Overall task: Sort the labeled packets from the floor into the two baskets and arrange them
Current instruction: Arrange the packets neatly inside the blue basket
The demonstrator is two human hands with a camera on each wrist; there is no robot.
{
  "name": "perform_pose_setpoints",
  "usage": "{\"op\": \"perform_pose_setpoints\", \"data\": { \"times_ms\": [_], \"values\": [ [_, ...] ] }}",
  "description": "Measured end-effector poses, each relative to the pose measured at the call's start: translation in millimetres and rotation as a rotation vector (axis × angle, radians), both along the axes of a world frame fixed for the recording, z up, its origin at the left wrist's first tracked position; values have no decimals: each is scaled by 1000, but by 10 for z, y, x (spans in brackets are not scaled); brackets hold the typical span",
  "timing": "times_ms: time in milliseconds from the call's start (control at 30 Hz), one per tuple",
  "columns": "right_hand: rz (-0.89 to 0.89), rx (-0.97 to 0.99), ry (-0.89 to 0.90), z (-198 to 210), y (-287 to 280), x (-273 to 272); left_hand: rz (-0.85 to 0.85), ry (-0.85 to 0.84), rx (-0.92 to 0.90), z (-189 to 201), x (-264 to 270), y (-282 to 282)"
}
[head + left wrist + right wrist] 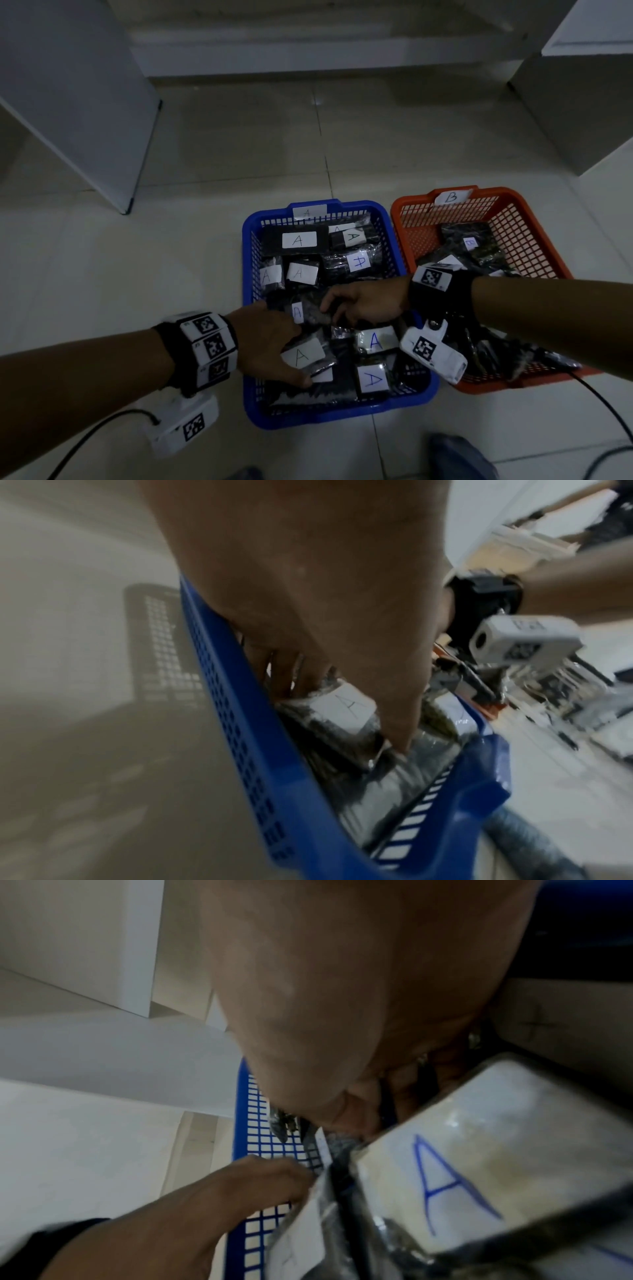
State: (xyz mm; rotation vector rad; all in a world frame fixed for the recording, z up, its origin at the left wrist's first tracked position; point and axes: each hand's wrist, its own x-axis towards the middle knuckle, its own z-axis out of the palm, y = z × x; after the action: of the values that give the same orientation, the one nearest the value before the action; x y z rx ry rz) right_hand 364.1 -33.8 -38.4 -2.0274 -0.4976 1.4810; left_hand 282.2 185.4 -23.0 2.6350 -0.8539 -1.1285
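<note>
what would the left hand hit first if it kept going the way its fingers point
Most likely the A-labelled packet right under the left hand, inside the blue basket; in the left wrist view the fingertips already seem to touch it, though blur hides the exact contact.

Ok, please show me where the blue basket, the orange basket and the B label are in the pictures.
blue basket (248, 240): head view, on its left rim.
orange basket (534, 219): head view, on its right mesh wall.
B label (451, 197): head view, on the white paper at the orange basket's far rim.

The room was dim and shadowy. Both wrist pictures looked blurry, and the edges bent outward.
</note>
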Motion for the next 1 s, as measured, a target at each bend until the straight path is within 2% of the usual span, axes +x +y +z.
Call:
{"op": "perform_pose_setpoints", "data": {
  "times_ms": [100, 233, 400, 500, 667, 833, 1000],
  "values": [
    [-78, 6, -96, -29, 3, 22, 12, -111, -32, 9, 33, 20],
    [-102, 32, -51, 14, -47, 56, -46, -259, -87, -47, 135, 95],
    [-40, 26, 35, 43, -3, 80, -147, -219, 111, -65, 163, 86],
    [-6, -2, 64, 81, 32, 69, -130, -164, 121, -76, 139, 68],
    [14, -57, 33, 109, 94, 82, -142, -200, 120, -127, 109, 52],
    [158, -112, 30, 133, 80, 5, -157, -173, 188, -156, 81, 33],
    [87, -117, 56, 53, 91, -37, -132, -162, 172, -119, 90, 1]
  ]
}}
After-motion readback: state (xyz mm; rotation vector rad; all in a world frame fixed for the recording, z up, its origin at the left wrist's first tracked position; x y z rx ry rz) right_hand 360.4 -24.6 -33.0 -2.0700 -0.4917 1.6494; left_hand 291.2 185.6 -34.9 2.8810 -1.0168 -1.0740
